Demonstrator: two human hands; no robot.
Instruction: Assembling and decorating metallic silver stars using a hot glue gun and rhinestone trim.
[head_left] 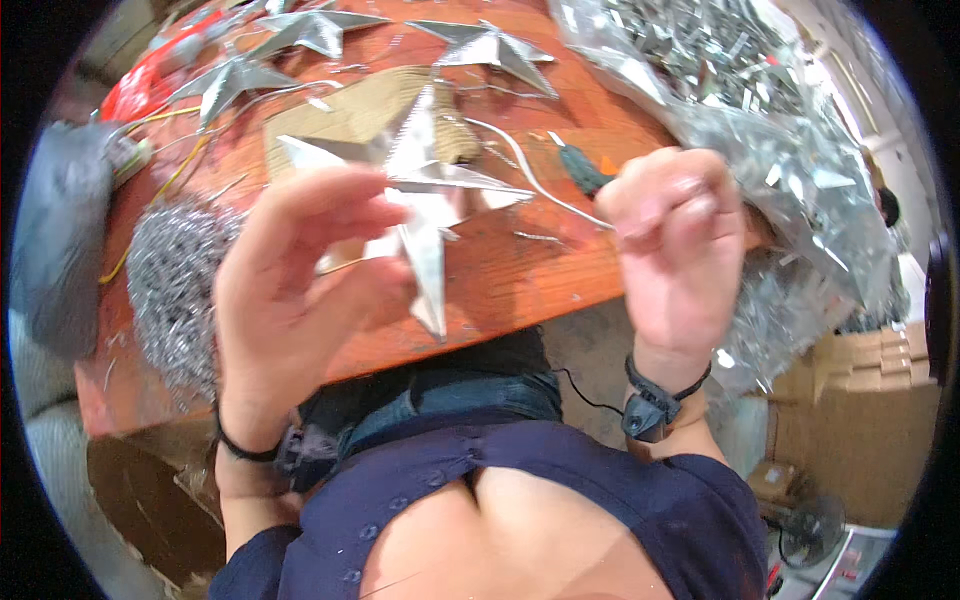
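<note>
A shiny silver five-pointed metal star [425,215] is raised over the table, tilted, between the thumb and fingers of my left hand [285,260]. My right hand [675,240] is closed at the right, apart from the star. What its curled fingers hold, if anything, I cannot make out. Just beside those fingers is a dark green tool [578,168] with a pale tip; whether the hand touches it is unclear. A white cord [540,180] runs across the tabletop towards my right hand. Beneath the star lies a piece of brown cardboard [330,110].
More silver stars [490,50] lie at the far side of the orange-red table [540,285]. A heap of silver chain [175,285] sits at the left. To the right, a clear plastic bag [720,95] holds many silver pieces. Cardboard boxes [850,420] and a fan [812,530] stand lower right.
</note>
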